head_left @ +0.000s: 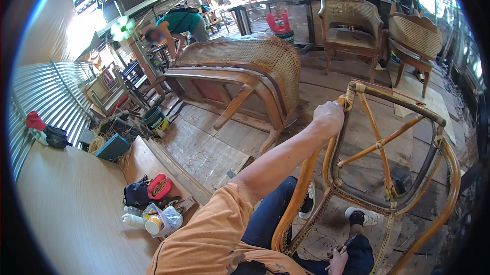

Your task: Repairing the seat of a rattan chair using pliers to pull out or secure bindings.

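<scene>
Near right, right hand (337, 261) fingers pinch a thin dark tool; left hand (329, 118) fingers curl tight around the bare tan rattan chair frame (380, 145)

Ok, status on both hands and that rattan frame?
Left hand gripping rattan chair frame at top corner. Right hand holds small tool low. Nothing blocking.

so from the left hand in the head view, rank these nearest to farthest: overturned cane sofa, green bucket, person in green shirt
1. Overturned cane sofa, just up and left of the left hand, which grips the rattan chair frame.
2. Green bucket, on the floor farther left.
3. Person in green shirt, bent over at the back left.
</scene>
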Demonstrator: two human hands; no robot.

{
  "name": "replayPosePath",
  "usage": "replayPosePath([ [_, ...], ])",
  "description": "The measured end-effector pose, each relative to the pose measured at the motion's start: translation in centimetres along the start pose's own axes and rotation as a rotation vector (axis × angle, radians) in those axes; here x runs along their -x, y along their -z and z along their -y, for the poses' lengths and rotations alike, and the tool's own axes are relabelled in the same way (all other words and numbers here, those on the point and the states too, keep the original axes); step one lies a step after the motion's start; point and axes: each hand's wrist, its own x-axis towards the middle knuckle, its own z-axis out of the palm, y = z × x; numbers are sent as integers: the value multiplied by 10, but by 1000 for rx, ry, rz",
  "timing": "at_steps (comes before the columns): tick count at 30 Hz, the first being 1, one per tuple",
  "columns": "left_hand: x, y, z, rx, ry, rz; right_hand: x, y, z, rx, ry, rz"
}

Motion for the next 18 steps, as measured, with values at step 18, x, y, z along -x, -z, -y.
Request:
replayPosePath([
  [18, -8, -16, 4, 149, 71, -140, 32, 9, 24, -483, 245, 42],
])
